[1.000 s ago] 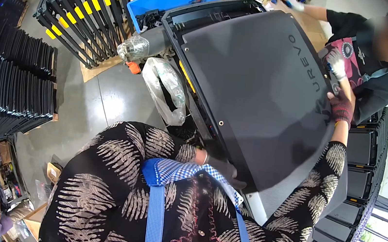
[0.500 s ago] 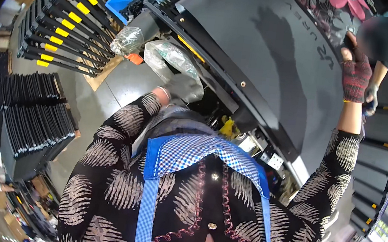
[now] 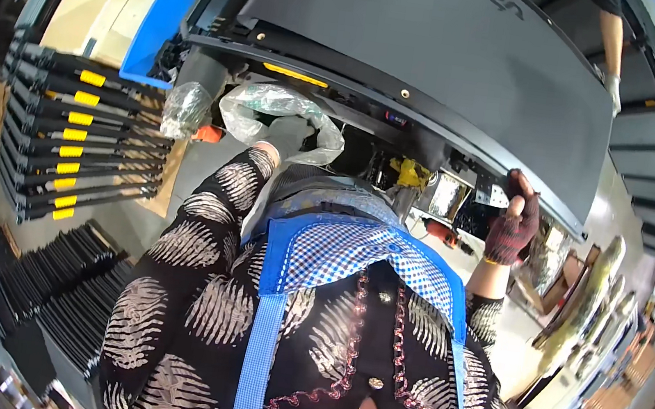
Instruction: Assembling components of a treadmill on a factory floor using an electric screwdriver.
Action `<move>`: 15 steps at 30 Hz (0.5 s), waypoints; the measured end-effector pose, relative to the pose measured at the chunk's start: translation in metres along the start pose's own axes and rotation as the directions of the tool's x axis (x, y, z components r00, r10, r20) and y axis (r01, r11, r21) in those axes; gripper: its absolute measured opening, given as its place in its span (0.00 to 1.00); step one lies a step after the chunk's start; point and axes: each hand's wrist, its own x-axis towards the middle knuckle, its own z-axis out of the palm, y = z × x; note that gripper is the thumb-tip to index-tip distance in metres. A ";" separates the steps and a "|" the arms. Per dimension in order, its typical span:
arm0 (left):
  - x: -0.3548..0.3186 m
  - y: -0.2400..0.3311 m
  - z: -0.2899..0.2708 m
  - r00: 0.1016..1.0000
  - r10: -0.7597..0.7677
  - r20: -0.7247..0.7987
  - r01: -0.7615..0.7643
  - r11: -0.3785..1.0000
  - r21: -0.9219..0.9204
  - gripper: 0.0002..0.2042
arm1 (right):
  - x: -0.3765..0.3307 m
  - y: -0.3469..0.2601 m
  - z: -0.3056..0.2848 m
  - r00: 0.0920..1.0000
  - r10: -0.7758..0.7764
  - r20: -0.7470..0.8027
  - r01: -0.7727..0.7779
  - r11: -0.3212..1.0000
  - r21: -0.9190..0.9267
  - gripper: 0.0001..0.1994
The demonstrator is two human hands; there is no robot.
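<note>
Right hand [image 3: 513,227] grips edge of big black panel [image 3: 445,63], centre frame; left hand [image 3: 285,134] under it, grip unclear. Lift underway; next needs steady 2-hand support.

The big black panel [image 3: 439,45] looks like matt, smooth plastic, with a black metal frame rail [image 3: 375,95] under it. The right hand [image 3: 513,225] wears a knitted cloth glove (dark red and black), the left hand [image 3: 287,131] a grey cloth one. Beside it lies thin, glossy, crinkled clear plastic wrap [image 3: 275,102].
</note>
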 end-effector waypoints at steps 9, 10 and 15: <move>0.031 -0.021 0.047 0.951 0.280 0.133 -0.299 0.943 0.147 0.11 | -0.122 0.006 0.026 0.900 0.416 -0.133 -0.426 0.903 -0.059 0.13; 0.033 -0.021 0.049 0.948 0.285 0.140 -0.308 0.933 0.186 0.11 | -0.137 0.016 0.030 0.887 0.448 -0.108 -0.454 0.890 -0.037 0.12; 0.034 -0.020 0.037 0.891 0.388 0.236 -0.424 0.897 0.126 0.09 | -0.200 0.057 0.049 0.727 0.680 -0.094 -0.658 0.729 0.190 0.10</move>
